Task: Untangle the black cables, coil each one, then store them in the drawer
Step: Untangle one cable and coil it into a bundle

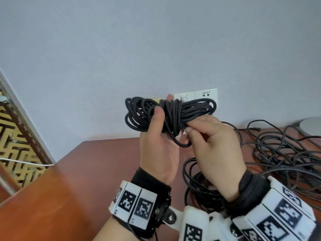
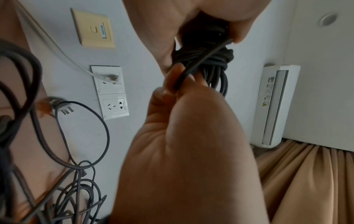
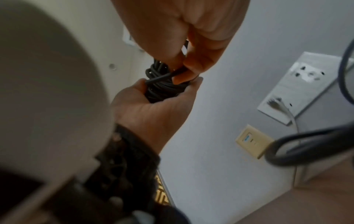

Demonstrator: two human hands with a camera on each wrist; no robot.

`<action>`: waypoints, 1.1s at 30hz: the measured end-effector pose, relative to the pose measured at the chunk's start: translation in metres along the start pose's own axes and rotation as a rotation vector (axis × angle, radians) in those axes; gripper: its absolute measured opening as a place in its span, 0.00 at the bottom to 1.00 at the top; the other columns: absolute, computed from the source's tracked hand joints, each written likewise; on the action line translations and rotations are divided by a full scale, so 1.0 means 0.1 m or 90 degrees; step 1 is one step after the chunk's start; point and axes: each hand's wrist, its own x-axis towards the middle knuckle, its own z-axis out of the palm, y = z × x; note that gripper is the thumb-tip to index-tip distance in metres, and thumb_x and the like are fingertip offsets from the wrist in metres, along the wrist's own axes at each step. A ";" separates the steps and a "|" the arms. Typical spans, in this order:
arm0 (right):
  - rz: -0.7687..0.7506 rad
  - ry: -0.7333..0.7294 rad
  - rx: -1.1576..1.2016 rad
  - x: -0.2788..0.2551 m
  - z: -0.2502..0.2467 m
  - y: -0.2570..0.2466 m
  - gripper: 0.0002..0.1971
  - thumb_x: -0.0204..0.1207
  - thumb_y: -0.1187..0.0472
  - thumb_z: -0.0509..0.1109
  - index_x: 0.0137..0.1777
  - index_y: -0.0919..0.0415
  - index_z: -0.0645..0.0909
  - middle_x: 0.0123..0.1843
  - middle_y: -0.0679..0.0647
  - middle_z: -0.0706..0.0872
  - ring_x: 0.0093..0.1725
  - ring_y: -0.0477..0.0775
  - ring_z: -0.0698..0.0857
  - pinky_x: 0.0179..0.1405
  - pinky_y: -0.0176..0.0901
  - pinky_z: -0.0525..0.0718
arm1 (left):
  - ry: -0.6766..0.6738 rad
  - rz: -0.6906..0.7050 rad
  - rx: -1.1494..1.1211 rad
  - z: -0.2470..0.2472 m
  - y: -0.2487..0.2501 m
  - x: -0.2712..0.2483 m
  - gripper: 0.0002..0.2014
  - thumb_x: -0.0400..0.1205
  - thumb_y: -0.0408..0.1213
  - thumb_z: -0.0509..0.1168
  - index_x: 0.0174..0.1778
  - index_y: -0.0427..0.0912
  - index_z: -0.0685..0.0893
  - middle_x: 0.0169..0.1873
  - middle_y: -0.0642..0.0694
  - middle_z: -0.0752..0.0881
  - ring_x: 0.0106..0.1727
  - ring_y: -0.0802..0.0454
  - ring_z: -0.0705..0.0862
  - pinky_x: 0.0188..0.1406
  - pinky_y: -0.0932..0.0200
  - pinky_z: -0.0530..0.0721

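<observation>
While raised above the worktop (image 1: 90, 171): coiled black cable (image 1: 194, 108) gripped in left hand (image 1: 159, 145), loose end pinched by right hand (image 1: 215, 145) at four o'clock.

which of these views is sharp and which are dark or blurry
Head view: bright, even light, the coiled black cable sharp between the left hand and right hand, straight lines bowed by the wide lens. Left wrist view: dimmer, palm in shadow, the wall sockets still crisp. Right wrist view: darkest and softest, a large out-of-focus pale shape filling its left side.
</observation>
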 end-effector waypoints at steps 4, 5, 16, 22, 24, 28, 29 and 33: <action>0.194 0.070 0.221 0.00 0.01 -0.07 0.13 0.75 0.75 0.71 0.31 0.61 0.84 0.24 0.47 0.84 0.24 0.42 0.78 0.27 0.26 0.75 | -0.036 -0.025 -0.011 -0.01 0.01 -0.01 0.25 0.81 0.48 0.62 0.71 0.37 0.81 0.53 0.39 0.85 0.42 0.42 0.81 0.32 0.53 0.75; 0.250 0.090 0.303 0.00 0.01 -0.08 0.10 0.75 0.75 0.71 0.34 0.65 0.84 0.25 0.51 0.85 0.24 0.45 0.79 0.25 0.28 0.76 | -0.045 -0.034 -0.014 -0.01 0.02 -0.01 0.25 0.81 0.48 0.62 0.71 0.37 0.81 0.51 0.38 0.84 0.37 0.43 0.79 0.31 0.53 0.73; 0.287 -0.021 0.265 0.00 0.01 -0.07 0.11 0.77 0.71 0.70 0.33 0.65 0.87 0.29 0.57 0.86 0.27 0.49 0.79 0.29 0.34 0.81 | -0.044 -0.117 -0.004 0.02 0.10 0.02 0.14 0.84 0.44 0.60 0.57 0.39 0.84 0.43 0.41 0.83 0.36 0.46 0.74 0.28 0.56 0.67; 0.367 0.026 0.389 -0.02 0.06 -0.09 0.12 0.82 0.72 0.64 0.44 0.63 0.88 0.30 0.56 0.81 0.28 0.46 0.81 0.30 0.34 0.83 | -0.047 -0.101 0.096 -0.02 0.10 0.08 0.11 0.84 0.42 0.57 0.48 0.38 0.79 0.44 0.36 0.79 0.33 0.42 0.77 0.26 0.55 0.70; 0.339 0.003 0.395 -0.01 0.04 -0.11 0.14 0.82 0.73 0.63 0.43 0.62 0.90 0.32 0.59 0.81 0.29 0.48 0.79 0.31 0.34 0.82 | -0.051 -0.101 0.095 -0.02 0.10 0.08 0.10 0.83 0.42 0.57 0.46 0.38 0.78 0.42 0.37 0.79 0.34 0.42 0.76 0.27 0.54 0.67; 0.266 0.004 0.289 -0.03 0.01 -0.17 0.14 0.79 0.74 0.66 0.39 0.61 0.90 0.31 0.57 0.85 0.27 0.48 0.80 0.30 0.36 0.84 | -0.067 -0.125 0.064 0.02 0.13 0.07 0.09 0.83 0.40 0.56 0.44 0.39 0.78 0.38 0.42 0.79 0.33 0.46 0.73 0.30 0.50 0.57; 0.242 0.027 0.241 -0.03 0.01 -0.17 0.13 0.77 0.74 0.68 0.36 0.62 0.89 0.30 0.56 0.86 0.27 0.48 0.82 0.30 0.38 0.85 | -0.066 -0.126 0.054 0.03 0.13 0.06 0.08 0.83 0.38 0.57 0.46 0.39 0.79 0.39 0.41 0.78 0.35 0.47 0.73 0.30 0.51 0.58; 0.197 0.103 0.083 0.00 0.00 -0.10 0.14 0.70 0.71 0.73 0.24 0.59 0.84 0.24 0.54 0.84 0.26 0.54 0.80 0.31 0.44 0.82 | -0.046 -0.127 0.026 0.04 0.05 0.09 0.06 0.83 0.31 0.59 0.41 0.37 0.80 0.39 0.38 0.73 0.36 0.49 0.70 0.32 0.56 0.63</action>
